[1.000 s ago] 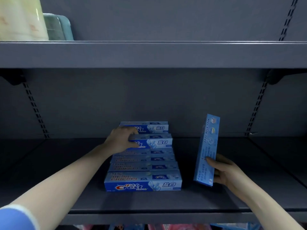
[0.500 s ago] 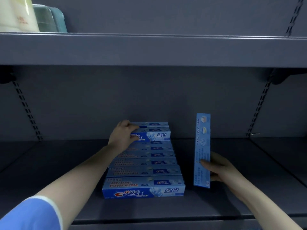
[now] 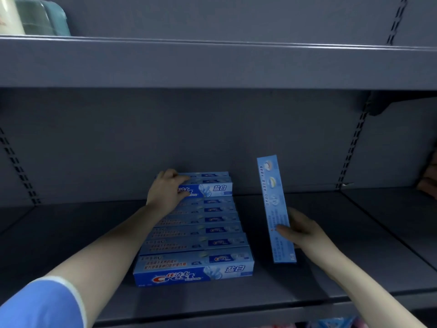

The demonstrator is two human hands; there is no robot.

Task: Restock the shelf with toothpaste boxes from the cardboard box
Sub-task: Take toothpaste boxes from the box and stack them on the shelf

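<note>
Grey shelf (image 3: 71,233) | right hand (image 3: 300,230) grips upright toothpaste box (image 3: 275,209)

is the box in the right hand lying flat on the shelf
No, the right hand holds the toothpaste box standing on end, beside the flat row of boxes.

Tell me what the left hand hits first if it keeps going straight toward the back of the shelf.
Probably the rearmost toothpaste box, just beyond the left hand, which already grips the raised toothpaste box. Behind that is the shelf's back panel; depth is hard to judge.
</note>
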